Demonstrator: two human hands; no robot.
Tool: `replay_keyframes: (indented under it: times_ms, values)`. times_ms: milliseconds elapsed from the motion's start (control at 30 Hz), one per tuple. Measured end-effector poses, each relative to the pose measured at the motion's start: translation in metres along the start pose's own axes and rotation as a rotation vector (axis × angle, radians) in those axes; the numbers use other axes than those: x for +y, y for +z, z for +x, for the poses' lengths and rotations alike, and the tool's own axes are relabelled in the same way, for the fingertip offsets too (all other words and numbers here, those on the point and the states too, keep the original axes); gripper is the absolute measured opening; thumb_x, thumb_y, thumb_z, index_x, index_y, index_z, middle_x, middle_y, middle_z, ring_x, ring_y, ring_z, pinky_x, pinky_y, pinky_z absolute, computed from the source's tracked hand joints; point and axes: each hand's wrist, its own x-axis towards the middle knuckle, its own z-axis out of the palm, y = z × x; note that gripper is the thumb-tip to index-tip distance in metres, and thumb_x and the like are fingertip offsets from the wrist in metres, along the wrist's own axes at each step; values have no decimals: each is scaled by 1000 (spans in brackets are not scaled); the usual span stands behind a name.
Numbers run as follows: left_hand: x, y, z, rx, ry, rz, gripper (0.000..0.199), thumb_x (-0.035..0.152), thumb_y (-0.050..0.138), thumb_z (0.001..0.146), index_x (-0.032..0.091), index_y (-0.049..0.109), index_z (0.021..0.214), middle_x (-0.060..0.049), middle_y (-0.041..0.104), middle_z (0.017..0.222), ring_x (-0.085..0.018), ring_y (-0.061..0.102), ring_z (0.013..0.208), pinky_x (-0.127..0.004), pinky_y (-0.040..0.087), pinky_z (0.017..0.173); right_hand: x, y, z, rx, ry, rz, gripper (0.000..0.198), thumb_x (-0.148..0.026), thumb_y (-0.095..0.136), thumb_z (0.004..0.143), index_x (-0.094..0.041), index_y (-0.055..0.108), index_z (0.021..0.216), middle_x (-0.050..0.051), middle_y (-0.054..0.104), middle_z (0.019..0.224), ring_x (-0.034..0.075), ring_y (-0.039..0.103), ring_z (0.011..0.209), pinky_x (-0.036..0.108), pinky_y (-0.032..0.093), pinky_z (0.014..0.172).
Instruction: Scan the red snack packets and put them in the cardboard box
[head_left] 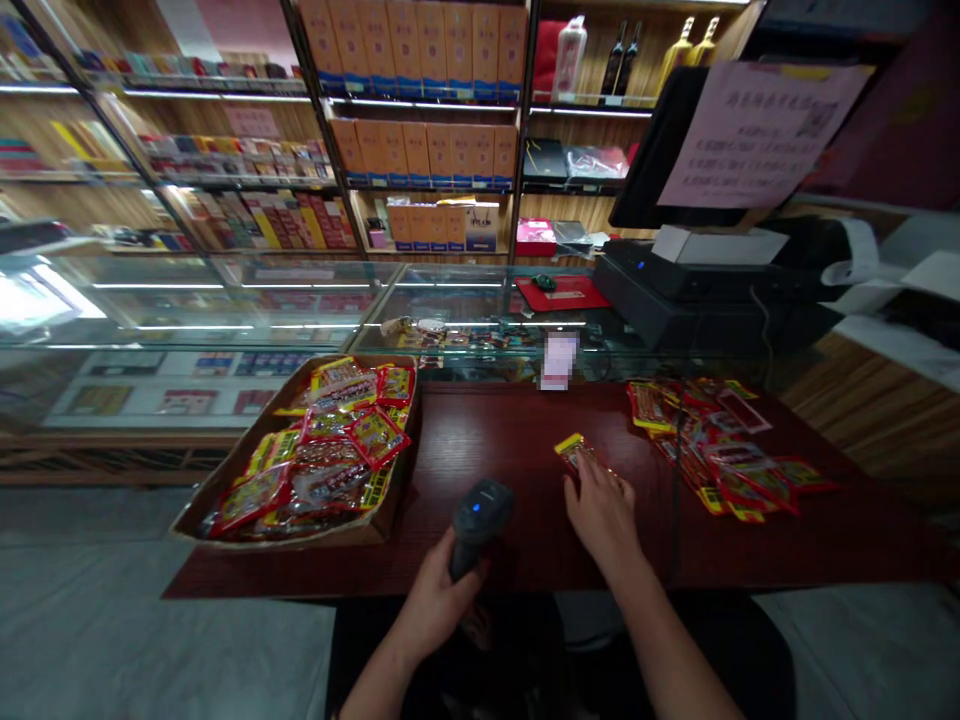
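My left hand [441,598] is wrapped round the handle of a dark barcode scanner [484,508], which has a small blue light on top and is held over the front of the desk. My right hand [602,508] is on a red and yellow snack packet [571,447] lying on the desk, fingers curled over its near part. Left of the scanner, an open cardboard box [379,525] is full of similar shiny packets [330,440]. To the right of my right hand lies a loose pile of such packets [720,455].
The dark red wooden desk [480,425] meets a glass display counter [450,290] at its back. A monitor [645,150] with a paper sheet on it stands back right above a black machine [675,290]. A thin dark cable [678,480] crosses the right side.
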Motion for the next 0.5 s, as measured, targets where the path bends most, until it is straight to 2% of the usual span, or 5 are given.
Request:
replay_keyframes:
  times_ms: [100,200,267,367,500]
  values:
    - [1,1,-1,1,-6,5,51,41,76,84,13,63,125,9,50,63,-9,44,46,-20,40,46,-3,-6,8,9,118,-7,51,-36,47,101,-13,61,143,27,60,149,41,59,131,53,48,98]
    - [2,0,-2,-11,17,23,51,39,76,85,13,63,128,8,52,64,-10,46,48,-20,42,48,7,-11,17,-90,185,-32,45,-41,59,96,-10,68,129,29,61,145,46,59,128,57,50,95]
    - [1,-3,-2,-31,51,35,50,38,77,85,14,65,127,6,56,67,-11,48,52,-21,45,51,11,-12,21,-142,127,81,37,-36,62,94,-15,68,123,22,67,136,39,65,120,53,51,96]
    - [1,-5,-3,-77,98,50,41,37,79,84,15,70,118,3,59,71,-12,51,58,-22,48,56,6,-13,22,-133,14,299,31,-29,62,91,-20,65,120,13,73,117,31,69,109,45,53,97]
    - [1,-5,-3,-109,127,93,24,30,77,83,15,72,101,3,57,69,-13,51,61,-22,48,58,-9,-10,19,-70,-70,478,22,-27,58,91,-23,64,112,11,69,113,29,69,105,42,55,96]
